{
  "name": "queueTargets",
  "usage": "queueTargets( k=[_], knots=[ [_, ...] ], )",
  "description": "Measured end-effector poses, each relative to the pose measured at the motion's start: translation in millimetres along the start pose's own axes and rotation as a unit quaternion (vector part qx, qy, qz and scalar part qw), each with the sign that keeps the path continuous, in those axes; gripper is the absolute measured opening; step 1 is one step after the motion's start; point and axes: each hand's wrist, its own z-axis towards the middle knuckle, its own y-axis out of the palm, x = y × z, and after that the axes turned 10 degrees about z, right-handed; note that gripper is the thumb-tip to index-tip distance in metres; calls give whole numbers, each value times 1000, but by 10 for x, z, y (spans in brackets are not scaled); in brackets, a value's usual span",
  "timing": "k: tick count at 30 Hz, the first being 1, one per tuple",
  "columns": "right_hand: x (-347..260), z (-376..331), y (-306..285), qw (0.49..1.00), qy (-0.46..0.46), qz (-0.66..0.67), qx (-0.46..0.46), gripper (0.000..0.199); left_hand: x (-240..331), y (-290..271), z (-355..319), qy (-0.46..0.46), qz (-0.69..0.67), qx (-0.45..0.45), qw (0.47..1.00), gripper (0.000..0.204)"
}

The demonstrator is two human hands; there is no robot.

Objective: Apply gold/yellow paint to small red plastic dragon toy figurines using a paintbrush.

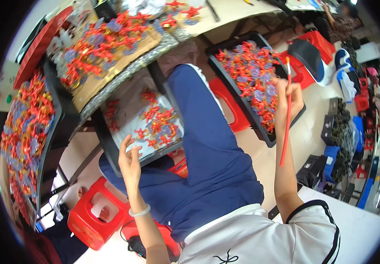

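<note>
Head view is showing me my right hand [289,94] gripping a red paintbrush [285,121] near its upper end, bristles pointing up, the long handle hanging down past my wrist. It is looking light, stiff and thin (easy to roll between fingers), so I am judging the hold best kept close to the bristle end. My left hand [129,160] is reaching out empty with fingers spread, hovering at the near edge of a black tray [111,147] carrying small red star-shaped toys [157,125]. Further right, another tray [267,134] of them is sitting on a red stool [229,105].
</note>
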Motion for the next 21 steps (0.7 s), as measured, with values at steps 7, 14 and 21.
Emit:
queueTargets(
  k=[7,14,21],
  knots=[
    [231,-1031,607,954,-174,-33,-242,33,-290,176,442,52,220,85,970,37],
    [285,-1032,887,922,-201,1,-329,32,-529,76,663,11,270,-17,963,46],
    [265,-1066,935,916,-198,-3,-349,31,-740,371,824,14,308,-5,951,55]
  ],
)
